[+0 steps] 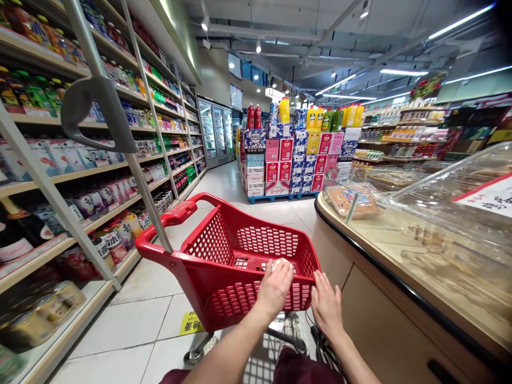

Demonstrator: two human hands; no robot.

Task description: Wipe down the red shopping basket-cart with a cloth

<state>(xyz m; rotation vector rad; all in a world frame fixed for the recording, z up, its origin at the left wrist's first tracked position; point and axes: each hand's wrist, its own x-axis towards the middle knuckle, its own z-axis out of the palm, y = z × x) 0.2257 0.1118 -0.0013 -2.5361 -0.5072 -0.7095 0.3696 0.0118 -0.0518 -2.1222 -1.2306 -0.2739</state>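
A red plastic shopping cart (256, 229) with a perforated basket stands side-on in front of me, its handle to the left. My left hand (277, 285) is closed at the near rim, with fingers curled over it. A small pale patch shows by its thumb and fingertips; I cannot tell what it is. At the basket's right corner is my right hand (327, 304), its fingers stretched out and their tips at or against the corner. Part of the basket floor shows beyond my hands. A grey pole with a looped grip (94, 112) rises by the cart's handle end.
Drink shelves (120, 165) line the left side. Stacked drink cartons (296, 162) topped with bottles stand ahead. To the right is a curved counter (360, 234) with packaged food (354, 200) and clear covers. A yellow floor sticker (191, 323) lies left of the cart.
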